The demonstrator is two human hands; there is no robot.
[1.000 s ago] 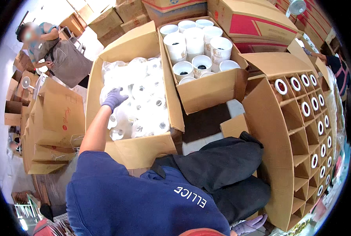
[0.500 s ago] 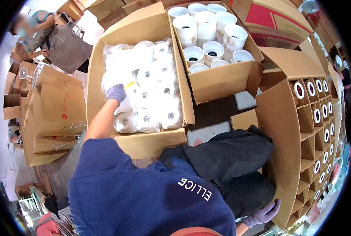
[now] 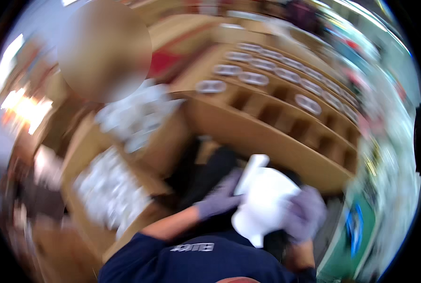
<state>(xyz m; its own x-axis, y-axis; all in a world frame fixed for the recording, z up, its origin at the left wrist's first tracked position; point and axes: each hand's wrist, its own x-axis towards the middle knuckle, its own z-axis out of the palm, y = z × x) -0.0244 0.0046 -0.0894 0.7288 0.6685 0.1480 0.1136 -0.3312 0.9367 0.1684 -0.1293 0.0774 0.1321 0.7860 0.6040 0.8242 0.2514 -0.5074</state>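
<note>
A white, rounded thing [image 3: 267,200] is in front of my body, too smeared by motion to name its kind. A narrow white strip [image 3: 253,172] juts up from its upper left side. My left hand [image 3: 221,197], in a purple glove, grips its left side. On its right side my right hand [image 3: 307,214], gloved in the same colour, is closed against it, its fingers blurred. Beyond my hands stands a large carton with dividers [image 3: 267,134]; white rings show in several cells and other cells look dark inside.
To the left is an open carton [image 3: 76,162] of wrapped white rolls [image 3: 111,188]. Behind it, another carton [image 3: 165,137] holds white cup-shaped things [image 3: 137,113]. A green surface with a blue item [image 3: 355,228] lies at the right. Clear plastic [image 3: 394,155] covers things at far right.
The view has swung right. My left hand has left the carton of rolls and come before my body. My right hand has joined it, and both now hold the white thing.
</note>
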